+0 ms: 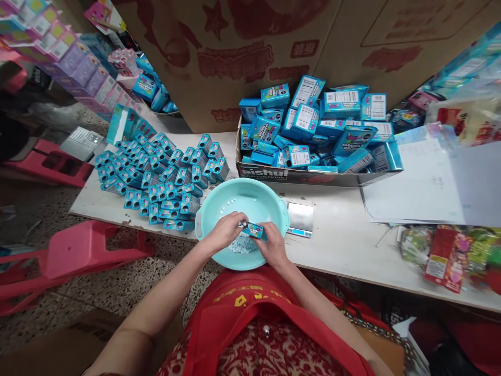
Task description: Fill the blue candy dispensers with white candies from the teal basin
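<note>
My right hand [273, 245] grips a small blue candy box [253, 230], held lying sideways over a mint-green basin [208, 204]. At the box's left end, my left hand [226, 231] is closed with thumb and fingers pinched together. A small dark, shiny spot shows by those fingertips, too small to make out. Beneath both hands, small pale candies [241, 244] are heaped in the near part of the basin. A few loose ones lie on its far side.
Left of the basin stand many blue boxes [168, 190] with round holes in their ends. Behind it, a carton [266, 174] is piled with more blue boxes. A small scale [300, 218] sits right of the basin, white sheets [410, 183] farther right. Red stools [82, 248] stand left.
</note>
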### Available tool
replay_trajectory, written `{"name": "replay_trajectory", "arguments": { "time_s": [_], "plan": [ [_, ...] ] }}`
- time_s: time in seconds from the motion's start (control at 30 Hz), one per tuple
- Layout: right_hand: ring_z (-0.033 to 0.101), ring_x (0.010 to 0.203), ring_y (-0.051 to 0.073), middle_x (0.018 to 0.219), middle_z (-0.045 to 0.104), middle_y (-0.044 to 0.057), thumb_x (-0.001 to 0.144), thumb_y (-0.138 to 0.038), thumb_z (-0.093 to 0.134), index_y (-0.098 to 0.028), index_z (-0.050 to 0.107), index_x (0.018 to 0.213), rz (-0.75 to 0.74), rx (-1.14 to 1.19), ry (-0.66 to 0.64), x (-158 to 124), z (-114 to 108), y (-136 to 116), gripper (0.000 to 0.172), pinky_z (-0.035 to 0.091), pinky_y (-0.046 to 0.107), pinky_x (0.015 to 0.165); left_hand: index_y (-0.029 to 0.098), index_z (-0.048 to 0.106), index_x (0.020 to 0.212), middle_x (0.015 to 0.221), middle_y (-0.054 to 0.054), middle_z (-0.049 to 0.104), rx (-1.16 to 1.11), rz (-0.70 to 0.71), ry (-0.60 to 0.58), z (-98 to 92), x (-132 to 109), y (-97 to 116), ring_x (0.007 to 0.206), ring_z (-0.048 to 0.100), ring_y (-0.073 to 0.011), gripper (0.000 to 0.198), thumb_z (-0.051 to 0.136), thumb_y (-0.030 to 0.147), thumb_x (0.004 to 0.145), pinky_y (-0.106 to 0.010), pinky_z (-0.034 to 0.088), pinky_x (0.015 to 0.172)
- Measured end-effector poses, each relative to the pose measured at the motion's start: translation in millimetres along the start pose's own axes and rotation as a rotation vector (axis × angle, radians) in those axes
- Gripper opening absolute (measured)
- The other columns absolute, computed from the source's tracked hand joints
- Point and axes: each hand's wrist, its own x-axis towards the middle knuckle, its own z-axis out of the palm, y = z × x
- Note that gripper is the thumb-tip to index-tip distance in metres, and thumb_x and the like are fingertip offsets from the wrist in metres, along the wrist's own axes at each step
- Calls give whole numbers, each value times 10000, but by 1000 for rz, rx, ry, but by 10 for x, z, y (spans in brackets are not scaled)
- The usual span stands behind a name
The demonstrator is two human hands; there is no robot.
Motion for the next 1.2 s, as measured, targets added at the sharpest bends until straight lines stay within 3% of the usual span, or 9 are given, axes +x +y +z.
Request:
{"name": "replay_trajectory", "arguments": {
  "time_s": [0.27,0.4,0.5,0.63,0.7,0.77,0.93,1.1,1.2],
  "plan": [
    [588,870,227,916,611,61,805,-331,634,-212,573,1006,49,74,7,14,-9,-14,242,486,347,743,214,621,802,819,-17,620,-225,8,133,-3,-25,24,802,562,-164,173,488,120,746,-265,422,749],
    [599,853,216,895,617,49,781,-356,661,-214,582,971,70,154,46,31,-61,-75,250,494,339,739,214,623,749,760,-7,626,-376,-74,352,-18,-27,5,738,564,-156,87,537,200,750,-253,430,699],
    [600,848,206,898,622,39,763,-386,680,-218,587,962,114,233,113,33,-265,-137,277,495,338,757,214,621,812,848,-25,636,-343,-161,514,-22,-97,-103,748,578,-162,105,534,260,775,-258,446,689],
    [595,832,189,926,615,37,733,-408,702,-203,569,999,279,269,370,61,-699,-8,361,490,332,764,208,609,877,923,-55,629,-21,-195,396,133,-320,-342,836,588,-213,158,487,293,826,-325,451,762],
    [586,819,187,920,609,38,698,-424,720,-190,554,1005,361,216,512,100,-868,217,420,484,338,758,203,608,891,936,-72,630,123,-175,312,286,-440,-436,921,574,-246,168,461,272,848,-360,441,819],
    [577,809,191,905,606,39,652,-440,734,-180,547,987,419,159,561,143,-945,515,463,479,353,759,200,607,897,942,-82,632,216,-161,247,445,-530,-484,948,565,-254,177,439,247,866,-371,436,837],
    [571,806,198,891,609,44,614,-465,706,-173,550,918,493,165,451,163,-827,1084,450,479,394,791,202,621,901,935,-87,637,380,-124,154,651,-582,-466,914,566,-239,223,401,237,901,-371,425,839],
    [540,1048,229,1150,555,112,653,-466,696,-170,495,1115,464,166,495,20,-761,1065,584,448,411,907,205,631,920,944,-81,646,444,-113,145,652,-561,-470,906,574,-230,249,391,272,919,-357,425,832],
    [510,1112,225,1233,504,137,735,-495,613,-173,434,1198,543,136,581,-176,-783,1006,591,437,407,924,202,635,936,937,-75,652,491,-121,163,684,-561,-496,896,585,-228,253,400,294,921,-348,436,797]
  ]
}}
